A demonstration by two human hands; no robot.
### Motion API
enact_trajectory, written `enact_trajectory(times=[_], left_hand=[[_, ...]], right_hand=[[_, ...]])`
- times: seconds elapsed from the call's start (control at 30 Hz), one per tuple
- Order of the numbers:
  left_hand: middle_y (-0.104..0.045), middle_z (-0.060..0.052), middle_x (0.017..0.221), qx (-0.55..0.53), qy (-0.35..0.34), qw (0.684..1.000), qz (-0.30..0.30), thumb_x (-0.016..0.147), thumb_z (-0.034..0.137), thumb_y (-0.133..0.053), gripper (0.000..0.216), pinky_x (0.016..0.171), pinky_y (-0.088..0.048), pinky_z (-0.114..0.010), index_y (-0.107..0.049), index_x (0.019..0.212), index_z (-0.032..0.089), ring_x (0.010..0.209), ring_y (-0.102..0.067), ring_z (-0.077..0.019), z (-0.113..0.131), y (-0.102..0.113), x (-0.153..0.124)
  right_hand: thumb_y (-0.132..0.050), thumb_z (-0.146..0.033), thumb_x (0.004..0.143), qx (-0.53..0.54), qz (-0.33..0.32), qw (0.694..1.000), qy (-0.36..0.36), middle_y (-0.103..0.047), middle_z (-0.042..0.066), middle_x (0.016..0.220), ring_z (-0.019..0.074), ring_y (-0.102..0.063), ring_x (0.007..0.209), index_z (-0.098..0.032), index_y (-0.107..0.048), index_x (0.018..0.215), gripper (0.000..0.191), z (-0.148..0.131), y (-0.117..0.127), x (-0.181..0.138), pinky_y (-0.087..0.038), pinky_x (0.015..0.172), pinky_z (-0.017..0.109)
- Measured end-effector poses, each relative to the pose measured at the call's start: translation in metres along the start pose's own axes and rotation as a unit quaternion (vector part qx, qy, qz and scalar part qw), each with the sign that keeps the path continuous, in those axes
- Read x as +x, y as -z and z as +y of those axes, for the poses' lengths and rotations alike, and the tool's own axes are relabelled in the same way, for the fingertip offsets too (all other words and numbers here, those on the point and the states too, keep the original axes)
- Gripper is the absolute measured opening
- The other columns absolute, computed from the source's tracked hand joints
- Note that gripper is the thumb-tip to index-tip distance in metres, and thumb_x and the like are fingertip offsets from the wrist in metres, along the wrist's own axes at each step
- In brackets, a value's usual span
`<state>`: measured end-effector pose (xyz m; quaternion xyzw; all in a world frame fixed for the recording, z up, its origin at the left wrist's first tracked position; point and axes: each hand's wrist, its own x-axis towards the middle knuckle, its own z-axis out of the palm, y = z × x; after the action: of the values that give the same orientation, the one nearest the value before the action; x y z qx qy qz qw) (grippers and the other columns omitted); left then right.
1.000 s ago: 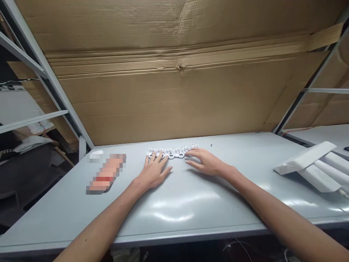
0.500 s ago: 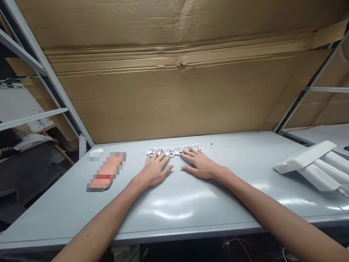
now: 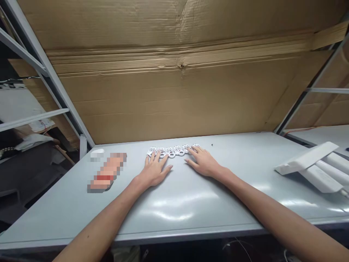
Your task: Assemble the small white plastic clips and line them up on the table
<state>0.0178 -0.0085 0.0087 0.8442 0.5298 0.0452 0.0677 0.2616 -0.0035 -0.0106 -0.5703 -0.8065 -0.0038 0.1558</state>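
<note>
Left hand [image 3: 154, 171] and right hand [image 3: 203, 163] lie flat, fingers spread, on the grey surface [image 3: 191, 211], neither pinching; their fingertips reach a row of small white perforated pieces [image 3: 171, 152] at 12 o'clock. The pieces appear light, thin and stiff, probably best taken by an edge or ring. A pixelated object [image 3: 107, 173] lies at 10 o'clock, white-wrapped bars [image 3: 308, 167] at 2 o'clock. Behind stands a cardboard sheet [image 3: 174, 91].

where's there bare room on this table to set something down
The widest bare stretch of grey tabletop runs along the front edge, below the left hand and right hand. Another patch lies between the right hand and the white bars. It's crowded at the row of small white pieces under the fingertips and at the pixelated item left of the left hand.
</note>
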Motion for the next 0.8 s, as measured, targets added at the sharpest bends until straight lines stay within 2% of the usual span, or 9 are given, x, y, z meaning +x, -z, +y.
enact_trajectory(times=[0.23, 0.43, 0.63, 0.8], left_hand=[[-0.011, -0.01, 0.163, -0.009, -0.003, 1.0, -0.011, 0.098, 0.062, -0.025, 0.067, 0.116, -0.014, -0.058, -0.027, 0.154, 0.026, 0.149, -0.001, -0.0371, 0.0, 0.003, 0.0], [-0.013, -0.009, 0.163, -0.013, -0.011, 1.0, -0.014, 0.098, 0.061, -0.026, 0.065, 0.117, -0.013, -0.059, -0.029, 0.154, 0.027, 0.149, -0.003, -0.0371, 0.001, 0.006, -0.001], [-0.015, -0.009, 0.163, -0.011, -0.026, 1.0, -0.008, 0.098, 0.063, -0.025, 0.066, 0.117, -0.013, -0.058, -0.03, 0.153, 0.026, 0.149, -0.004, -0.0371, -0.003, 0.005, 0.0], [-0.02, -0.007, 0.162, -0.01, -0.044, 0.999, 0.006, 0.096, 0.066, -0.027, 0.067, 0.117, -0.013, -0.058, -0.034, 0.151, 0.029, 0.149, -0.006, -0.0366, -0.008, 0.004, 0.001]], right_hand=[[-0.031, -0.061, 0.097, 0.015, -0.027, 0.999, 0.019, -0.035, 0.014, 0.156, 0.0357, -0.026, 0.145, -0.017, -0.042, 0.147, 0.068, 0.007, -0.001, 0.001, -0.026, 0.114, 0.053], [-0.032, -0.059, 0.096, 0.031, -0.008, 0.998, 0.05, -0.039, 0.015, 0.153, 0.0322, -0.033, 0.142, -0.016, -0.032, 0.151, 0.07, 0.015, 0.0, 0.005, -0.024, 0.115, 0.052], [-0.037, -0.06, 0.094, 0.058, 0.002, 0.997, 0.049, -0.042, 0.017, 0.151, 0.0331, -0.039, 0.138, -0.014, -0.031, 0.151, 0.074, 0.021, 0.002, 0.006, -0.033, 0.111, 0.049], [-0.04, -0.058, 0.094, 0.068, 0.004, 0.996, 0.054, -0.043, 0.016, 0.15, 0.0322, -0.04, 0.138, -0.016, -0.034, 0.149, 0.07, 0.024, 0.0, 0.006, -0.034, 0.111, 0.048]])
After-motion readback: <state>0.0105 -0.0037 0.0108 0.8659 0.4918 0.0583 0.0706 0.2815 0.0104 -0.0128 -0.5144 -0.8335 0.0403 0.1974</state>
